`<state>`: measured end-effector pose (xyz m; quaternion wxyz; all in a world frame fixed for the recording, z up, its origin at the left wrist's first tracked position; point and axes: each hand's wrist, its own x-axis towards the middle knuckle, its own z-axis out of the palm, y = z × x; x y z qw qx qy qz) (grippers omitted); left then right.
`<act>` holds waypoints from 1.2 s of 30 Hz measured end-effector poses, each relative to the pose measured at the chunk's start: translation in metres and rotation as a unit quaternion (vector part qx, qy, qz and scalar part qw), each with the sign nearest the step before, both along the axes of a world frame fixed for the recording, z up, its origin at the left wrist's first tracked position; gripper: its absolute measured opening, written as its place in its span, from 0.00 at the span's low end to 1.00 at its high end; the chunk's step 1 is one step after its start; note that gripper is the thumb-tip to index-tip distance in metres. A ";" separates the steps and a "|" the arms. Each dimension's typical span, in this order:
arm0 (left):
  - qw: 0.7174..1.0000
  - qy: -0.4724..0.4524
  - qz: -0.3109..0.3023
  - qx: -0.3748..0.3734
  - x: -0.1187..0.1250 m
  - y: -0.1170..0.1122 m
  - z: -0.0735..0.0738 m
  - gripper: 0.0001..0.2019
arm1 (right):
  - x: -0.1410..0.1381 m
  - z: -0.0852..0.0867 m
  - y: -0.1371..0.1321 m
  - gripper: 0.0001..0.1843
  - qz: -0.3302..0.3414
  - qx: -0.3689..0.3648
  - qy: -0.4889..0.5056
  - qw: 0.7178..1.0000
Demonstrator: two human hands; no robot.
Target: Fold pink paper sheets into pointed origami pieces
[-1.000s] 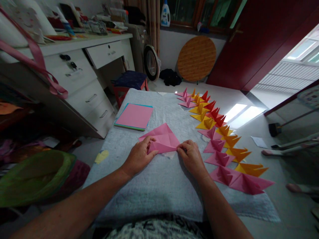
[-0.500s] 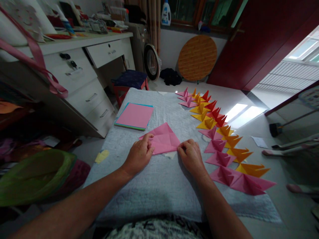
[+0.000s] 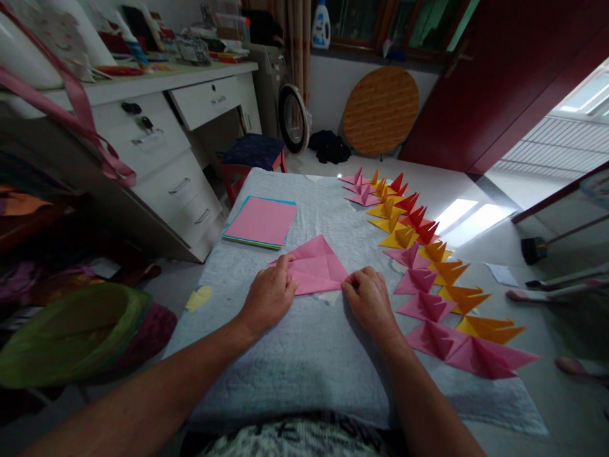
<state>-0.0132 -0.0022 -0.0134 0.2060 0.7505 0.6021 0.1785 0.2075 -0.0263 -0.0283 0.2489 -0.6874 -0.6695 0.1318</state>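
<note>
A pink sheet of origami paper, folded to a triangle with crease lines across it, lies on the cloth-covered table in front of me. My left hand grips its left corner, fingers curled over the paper and hiding part of it. At the right corner, my right hand pinches the tip between thumb and fingers. Beyond my left hand sits a stack of square coloured paper, pink on top. Folded paper cranes in pink, yellow and red stand in rows along the table's right side.
A yellow patch marks the table's left edge. To the left are a green-lined bin and a white desk with drawers. A stool stands past the far left corner, near an open washing machine.
The whole view has shifted slightly, so everything appears a little further right. Both hands keep their places on the pink paper, and its fold looks the same.
</note>
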 end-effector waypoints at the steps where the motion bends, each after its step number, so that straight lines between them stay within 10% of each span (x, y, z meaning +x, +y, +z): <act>1: 1.000 0.009 -0.001 0.006 0.000 0.000 0.000 0.18 | 0.000 0.000 0.000 0.08 0.001 0.001 0.001 1.000; 36: 0.997 0.033 -0.006 0.066 0.002 -0.002 -0.008 0.17 | 0.002 -0.001 0.003 0.09 0.009 0.002 -0.010 1.000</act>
